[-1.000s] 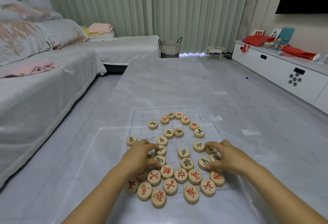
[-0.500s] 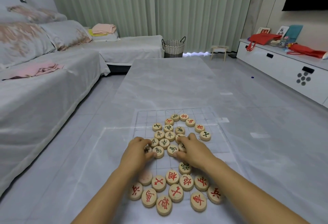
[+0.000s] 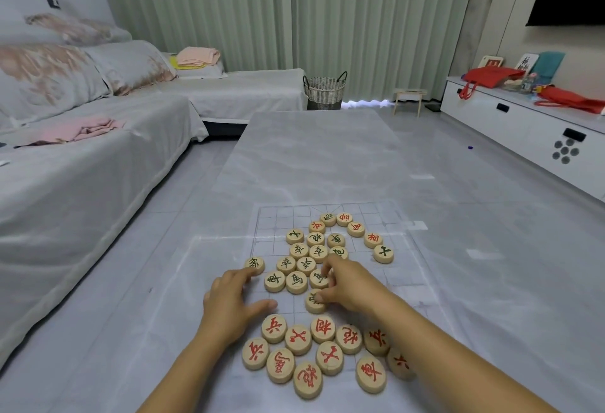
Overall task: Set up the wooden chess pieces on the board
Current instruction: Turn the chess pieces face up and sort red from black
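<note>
The wooden chess pieces [image 3: 306,264] lie unsorted on the board [image 3: 278,219], with green-lettered ones bunched mid-board and red-lettered ones heaped at our near edge. Our left hand [image 3: 234,301] rests flat, fingers spread, its index tip touching an outlying piece [image 3: 254,263]. Our right hand [image 3: 352,285] curls over two green-lettered pieces; we cannot tell whether it grips them. The board lies on the grey table [image 3: 314,157]

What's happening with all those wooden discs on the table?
A person is sorting wooden chess pieces on a clear board. The left hand touches a piece at the board's left edge; the right hand rests on dark-lettered pieces mid-board. Red-lettered pieces lie bunched nearest the person. None stand in rows yet.
</note>
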### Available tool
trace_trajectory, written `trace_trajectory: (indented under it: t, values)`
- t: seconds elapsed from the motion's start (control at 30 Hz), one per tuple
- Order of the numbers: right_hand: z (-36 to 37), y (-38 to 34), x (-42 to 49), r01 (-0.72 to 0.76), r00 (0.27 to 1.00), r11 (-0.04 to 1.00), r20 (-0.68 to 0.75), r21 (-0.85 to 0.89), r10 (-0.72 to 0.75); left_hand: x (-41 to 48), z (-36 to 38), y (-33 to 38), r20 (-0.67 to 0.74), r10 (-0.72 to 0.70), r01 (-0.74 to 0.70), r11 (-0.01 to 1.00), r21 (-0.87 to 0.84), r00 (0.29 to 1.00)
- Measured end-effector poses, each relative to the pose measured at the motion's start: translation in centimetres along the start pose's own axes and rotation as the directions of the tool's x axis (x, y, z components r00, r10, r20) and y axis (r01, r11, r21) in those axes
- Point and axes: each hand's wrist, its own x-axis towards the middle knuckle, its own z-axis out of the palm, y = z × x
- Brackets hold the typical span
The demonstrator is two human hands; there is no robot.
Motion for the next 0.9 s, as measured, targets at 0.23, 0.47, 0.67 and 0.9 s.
trace_trajectory:
  t: [0.23,0.47,0.67,0.9]
  values:
    - [0.7,-0.6,1.7,0.048,0.992,0.991,-0.125,0.127,-0.032,0.8,1.0,0.5,-0.031,0.014,-0.012,0.999,0.053,0.999]
    - [-6.7,4.9,4.6,-0.205,0.909,0.966,-0.397,-0.155,0.129,0.3,1.6,0.3,-0.134,0.053,-0.046,0.998,0.053,0.99]
    - [-6.5,5.3,7.4,-0.299,0.934,0.915,-0.28,-0.271,0.222,0.2,1.5,0.2,-0.182,0.027,-0.039,0.997,-0.06,0.983]
    - [-6.2,4.7,9.5,-0.213,0.957,0.901,-0.269,-0.379,0.114,0.5,1.5,0.0,-0.198,0.011,-0.036,0.992,-0.125,0.98]
